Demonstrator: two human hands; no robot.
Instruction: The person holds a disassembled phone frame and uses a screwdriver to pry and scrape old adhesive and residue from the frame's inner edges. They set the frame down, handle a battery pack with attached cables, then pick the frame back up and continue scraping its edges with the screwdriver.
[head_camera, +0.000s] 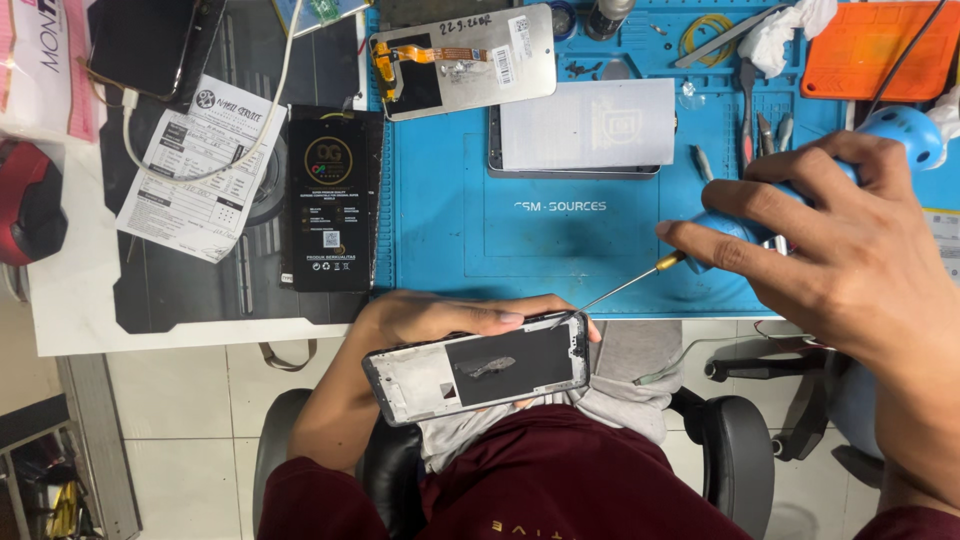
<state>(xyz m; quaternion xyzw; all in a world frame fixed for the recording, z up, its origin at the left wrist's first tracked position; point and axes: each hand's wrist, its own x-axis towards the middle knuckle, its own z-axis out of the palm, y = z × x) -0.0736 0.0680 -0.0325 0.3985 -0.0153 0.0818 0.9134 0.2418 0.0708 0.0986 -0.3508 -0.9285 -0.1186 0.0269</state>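
Observation:
My left hand (440, 318) grips an opened phone frame (478, 368) over my lap, its inside facing up with a white part on the left and a dark part on the right. My right hand (840, 250) is closed around a light blue screwdriver (770, 215). Its thin metal shaft (620, 290) slants down to the left, and the tip touches the frame's top right corner.
A blue work mat (560, 240) covers the desk, holding a display panel with an orange flex cable (465, 60), a white-backed panel (585, 125), tweezers (748, 100) and an orange tray (880, 45). A black box (330, 200), a paper slip (195, 165) and a phone (150, 40) lie at left.

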